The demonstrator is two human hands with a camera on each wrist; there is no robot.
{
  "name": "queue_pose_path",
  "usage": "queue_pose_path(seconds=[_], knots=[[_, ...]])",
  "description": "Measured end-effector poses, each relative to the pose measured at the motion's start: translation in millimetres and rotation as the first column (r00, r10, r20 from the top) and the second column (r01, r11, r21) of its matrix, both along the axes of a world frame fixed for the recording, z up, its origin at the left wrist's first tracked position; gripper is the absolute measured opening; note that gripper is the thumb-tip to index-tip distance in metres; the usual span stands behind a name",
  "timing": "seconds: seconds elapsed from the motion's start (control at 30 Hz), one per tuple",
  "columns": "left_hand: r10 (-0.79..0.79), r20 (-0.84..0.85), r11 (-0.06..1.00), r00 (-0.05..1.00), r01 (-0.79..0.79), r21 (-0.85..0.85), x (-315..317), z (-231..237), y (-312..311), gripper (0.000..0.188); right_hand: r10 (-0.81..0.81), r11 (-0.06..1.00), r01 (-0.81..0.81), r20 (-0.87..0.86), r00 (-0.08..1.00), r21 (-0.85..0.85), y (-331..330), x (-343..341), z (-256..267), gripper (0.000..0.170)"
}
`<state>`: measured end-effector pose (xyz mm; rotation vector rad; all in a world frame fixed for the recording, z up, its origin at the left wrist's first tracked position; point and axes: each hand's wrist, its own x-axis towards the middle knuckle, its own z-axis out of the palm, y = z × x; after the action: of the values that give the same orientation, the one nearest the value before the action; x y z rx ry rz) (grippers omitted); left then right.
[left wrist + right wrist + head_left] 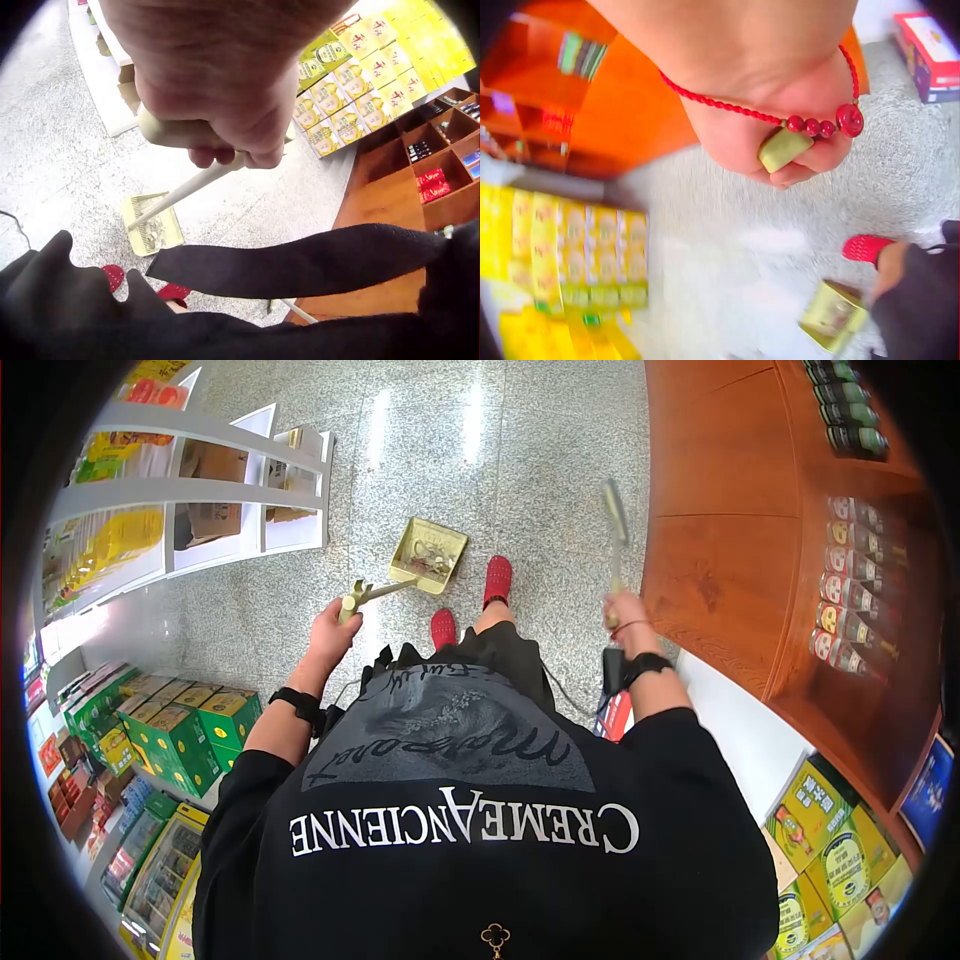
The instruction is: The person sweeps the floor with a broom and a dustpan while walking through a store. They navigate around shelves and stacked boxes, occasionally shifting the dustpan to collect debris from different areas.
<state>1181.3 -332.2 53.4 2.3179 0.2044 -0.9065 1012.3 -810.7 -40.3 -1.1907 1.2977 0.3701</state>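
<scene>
My left hand [333,635] [232,82] grips the top of the pale handle [196,182] of a yellow-green dustpan [446,545] [177,227] [835,315]. Some debris lies in the pan, which is at floor level just ahead of the red shoes [498,578]. On the other side my right hand [627,622] [780,112] has its fingers curled round a yellow-green handle end [784,150]. A long, narrow broom head [616,510] shows beyond that hand, off to the right of the dustpan; whether it touches the floor I cannot tell.
White shelves [230,490] with packaged goods stand at the left. A wooden cabinet [725,520] with bottles and jars runs along the right. Green boxes [185,735] are stacked at the lower left, yellow-green boxes [815,810] at the lower right. The floor [560,450] is speckled grey.
</scene>
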Motion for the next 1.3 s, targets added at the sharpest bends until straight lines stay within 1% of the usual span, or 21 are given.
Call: queue_pose_path(seconds=[0.03, 0.07, 0.1, 0.17, 0.3, 0.37, 0.43, 0.5, 0.6, 0.7, 0.73, 0.77, 0.83, 0.93, 0.97, 1.03, 1.1, 1.17, 1.2, 1.27, 1.3], knots=[[0.002, -0.004, 1.000, 1.000, -0.002, 0.000, 4, -3, -7, 0.027, 0.152, 0.980, -0.147, 0.032, 0.988, -0.133, 1, -18, -42, 0.016], [-0.054, 0.047, 0.998, 0.997, 0.053, 0.028, 8, -8, -13, 0.028, 0.215, 0.971, -0.212, 0.017, 0.976, -0.109, 8, -23, -35, 0.047], [-0.109, 0.096, 0.993, 0.989, 0.104, 0.059, 10, -10, -19, 0.029, 0.224, 0.969, -0.221, 0.017, 0.974, -0.111, 15, -20, -14, 0.047], [-0.112, 0.102, 0.992, 0.988, 0.105, 0.071, 17, -2, -38, 0.029, 0.372, 0.928, -0.371, -0.078, 0.925, 0.021, 20, -1, 46, 0.057], [-0.108, 0.098, 0.989, 0.989, 0.097, 0.108, 38, -7, -74, 0.030, 0.533, 0.833, -0.533, 0.044, 0.845, 0.148, -1, 36, 80, 0.062], [-0.086, 0.129, 0.992, 0.988, 0.073, 0.102, 45, -10, -92, 0.029, 0.511, 0.777, -0.512, 0.109, 0.853, 0.366, -14, 59, 96, 0.062], [0.063, 0.079, 0.997, 0.995, -0.067, 0.043, 50, 4, -115, 0.029, 0.577, 0.748, -0.586, 0.133, 0.806, 0.312, -25, 65, 97, 0.060], [0.078, 0.115, 0.996, 0.990, -0.084, 0.043, 53, -2, -116, 0.028, 0.459, 0.805, -0.488, 0.168, 0.873, 0.336, -45, 68, 98, 0.060], [0.018, 0.206, 0.997, 0.978, -0.033, 0.072, 55, -16, -103, 0.028, 0.491, 0.841, -0.508, 0.133, 0.861, 0.186, -79, 88, 111, 0.062], [0.148, 0.240, 0.985, 0.959, -0.165, 0.049, 58, -14, -90, 0.026, 0.438, 0.897, -0.441, 0.109, 0.892, 0.007, -109, 117, 105, 0.059], [0.221, 0.199, 0.972, 0.955, -0.233, 0.035, 61, -11, -86, 0.026, 0.396, 0.917, -0.398, 0.121, 0.910, -0.014, -115, 130, 100, 0.049], [0.293, 0.157, 0.953, 0.943, -0.301, 0.023, 63, -8, -83, 0.025, 0.399, 0.916, -0.401, 0.126, 0.908, -0.011, -117, 143, 94, 0.049], [0.328, 0.175, 0.941, 0.928, -0.338, 0.026, 65, 7, -85, 0.023, 0.232, 0.972, -0.233, 0.078, 0.970, 0.004, -118, 170, 84, 0.026], [0.390, 0.167, 0.917, 0.906, -0.399, 0.021, 72, 21, -88, 0.020, 0.120, 0.984, -0.130, 0.087, 0.989, 0.122, -115, 206, 50, 0.018], [0.393, 0.170, 0.916, 0.904, -0.401, 0.017, 75, 19, -88, 0.020, 0.123, 0.984, -0.133, 0.091, 0.988, 0.119, -112, 213, 38, 0.018], [0.412, 0.166, 0.908, 0.896, -0.418, 0.005, 77, 8, -84, 0.021, 0.167, 0.954, -0.155, -0.023, 0.986, 0.256, -91, 225, 24, 0.012], [0.391, 0.155, 0.918, 0.907, -0.397, 0.010, 79, -1, -79, 0.022, 0.455, 0.888, -0.453, -0.005, 0.891, 0.074, -56, 219, 22, 0.015], [0.371, 0.144, 0.926, 0.917, -0.377, 0.016, 76, -13, -73, 0.023, 0.616, 0.788, -0.616, -0.018, 0.787, 0.002, -33, 205, 22, 0.027], [0.368, 0.160, 0.927, 0.916, -0.374, 0.011, 77, -19, -68, 0.024, 0.622, 0.783, -0.622, -0.021, 0.783, -0.001, -26, 203, 28, 0.027], [0.367, 0.181, 0.928, 0.913, -0.373, 0.000, 83, -23, -64, 0.025, 0.753, 0.656, -0.751, 0.001, 0.658, 0.078, -15, 210, 46, 0.038], [0.367, 0.172, 0.926, 0.914, -0.377, 0.024, 85, -21, -63, 0.026, 0.755, 0.653, -0.753, 0.000, 0.655, 0.076, -11, 216, 53, 0.038]])
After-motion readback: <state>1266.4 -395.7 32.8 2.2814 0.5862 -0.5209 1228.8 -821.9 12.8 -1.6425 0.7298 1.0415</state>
